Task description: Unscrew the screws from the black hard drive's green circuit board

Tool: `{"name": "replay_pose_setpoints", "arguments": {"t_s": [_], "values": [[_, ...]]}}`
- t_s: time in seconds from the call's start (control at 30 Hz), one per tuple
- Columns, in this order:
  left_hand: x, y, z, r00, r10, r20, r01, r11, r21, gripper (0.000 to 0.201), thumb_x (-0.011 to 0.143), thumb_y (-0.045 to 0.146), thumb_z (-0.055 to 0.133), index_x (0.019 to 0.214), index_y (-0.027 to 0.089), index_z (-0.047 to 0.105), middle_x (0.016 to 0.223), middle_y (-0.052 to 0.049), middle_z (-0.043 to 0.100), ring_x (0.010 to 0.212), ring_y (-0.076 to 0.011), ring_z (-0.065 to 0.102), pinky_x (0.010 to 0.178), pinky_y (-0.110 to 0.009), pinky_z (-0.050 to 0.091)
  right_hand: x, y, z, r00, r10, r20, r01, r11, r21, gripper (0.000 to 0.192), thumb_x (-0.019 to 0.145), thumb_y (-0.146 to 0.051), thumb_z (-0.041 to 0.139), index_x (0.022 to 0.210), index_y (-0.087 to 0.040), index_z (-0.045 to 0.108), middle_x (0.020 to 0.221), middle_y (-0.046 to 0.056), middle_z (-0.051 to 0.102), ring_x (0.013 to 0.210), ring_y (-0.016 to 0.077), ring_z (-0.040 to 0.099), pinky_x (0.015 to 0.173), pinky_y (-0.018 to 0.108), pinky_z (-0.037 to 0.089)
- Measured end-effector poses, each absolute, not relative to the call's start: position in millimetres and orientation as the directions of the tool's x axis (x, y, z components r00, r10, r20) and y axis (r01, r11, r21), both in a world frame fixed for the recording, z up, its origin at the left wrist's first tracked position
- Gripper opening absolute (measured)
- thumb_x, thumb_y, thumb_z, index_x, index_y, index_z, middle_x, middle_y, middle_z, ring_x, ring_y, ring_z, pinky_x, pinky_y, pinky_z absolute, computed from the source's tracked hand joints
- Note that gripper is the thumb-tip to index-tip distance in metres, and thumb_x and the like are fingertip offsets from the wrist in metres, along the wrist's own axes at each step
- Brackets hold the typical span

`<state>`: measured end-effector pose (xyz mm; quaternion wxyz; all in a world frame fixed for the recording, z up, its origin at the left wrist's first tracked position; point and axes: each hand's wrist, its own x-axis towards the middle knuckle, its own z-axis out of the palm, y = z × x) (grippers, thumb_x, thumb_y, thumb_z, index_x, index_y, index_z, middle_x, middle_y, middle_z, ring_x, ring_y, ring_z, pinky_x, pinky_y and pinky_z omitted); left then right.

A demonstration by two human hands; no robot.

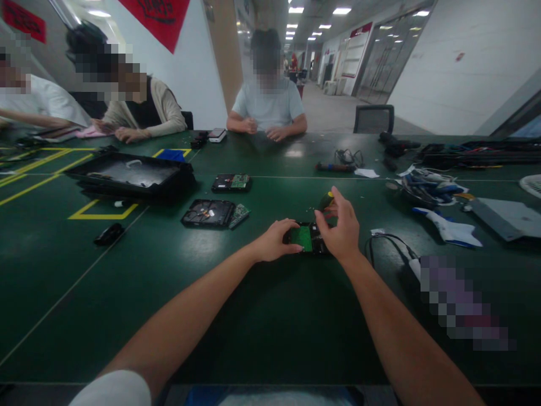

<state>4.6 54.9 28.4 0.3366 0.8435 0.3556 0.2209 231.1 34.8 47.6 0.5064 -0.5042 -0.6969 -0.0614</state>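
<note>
A hard drive with a green circuit board [303, 239] lies board-side up on the green table in front of me. My left hand [279, 239] grips its left end, thumb at the near edge and fingers at the far edge. In my right hand [341, 228] is a screwdriver [327, 201] with a yellow and dark handle, held between thumb and fingers above the drive's right part. Its tip is hard to make out. Tiny bits, perhaps screws [311, 209], lie just beyond the drive.
Left of the drive are an opened drive case [208, 213], a loose circuit board [239, 215] and another hard drive [231, 182]. Black trays [131, 172] stand further left. To the right lie a glove [448, 228], a cable [391, 237] and a metal box [509, 217]. Co-workers sit opposite.
</note>
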Motion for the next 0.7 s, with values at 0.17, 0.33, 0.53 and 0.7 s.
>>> {"name": "replay_pose_setpoints", "arguments": {"t_s": [0.17,0.33,0.53,0.7], "values": [[4.4,55.1,27.6,0.648,0.751,0.127,0.456,-0.516,0.725,0.068,0.082,0.051,0.076,0.141,0.026,0.055,0.148,-0.011,0.053,0.133,-0.0333,0.053,0.112,-0.051,0.043,230.7,34.3,48.9,0.020,0.636,0.771,0.765,0.487,-0.422,0.066,0.096,-0.032,0.059,0.157,-0.028,0.035,0.125,0.012,0.063,0.089,0.0227,0.068,0.086,0.049,0.064],[4.1,54.8,27.6,0.643,0.758,0.109,0.469,-0.502,0.726,0.068,0.082,0.052,0.076,0.141,0.026,0.054,0.150,-0.010,0.052,0.134,-0.0336,0.051,0.112,-0.051,0.044,230.6,33.6,49.8,0.009,0.626,0.779,0.768,0.495,-0.407,0.065,0.095,-0.031,0.061,0.156,-0.028,0.037,0.124,0.012,0.064,0.091,0.0231,0.069,0.087,0.049,0.064],[3.2,55.0,27.8,0.645,0.758,0.096,0.474,-0.495,0.728,0.070,0.082,0.053,0.076,0.143,0.026,0.053,0.152,-0.010,0.050,0.136,-0.0342,0.050,0.112,-0.052,0.044,231.0,33.4,49.2,0.016,0.634,0.774,0.761,0.494,-0.420,0.065,0.095,-0.029,0.060,0.156,-0.027,0.037,0.125,0.013,0.063,0.093,0.0235,0.068,0.083,0.046,0.065],[3.5,57.2,23.7,0.647,0.754,0.113,0.463,-0.507,0.727,0.068,0.082,0.052,0.076,0.141,0.026,0.055,0.151,-0.010,0.051,0.138,-0.0345,0.049,0.114,-0.053,0.042,231.5,33.4,48.0,0.027,0.621,0.783,0.765,0.492,-0.417,0.066,0.094,-0.028,0.062,0.155,-0.026,0.037,0.125,0.013,0.063,0.093,0.0228,0.068,0.082,0.044,0.065]]}}
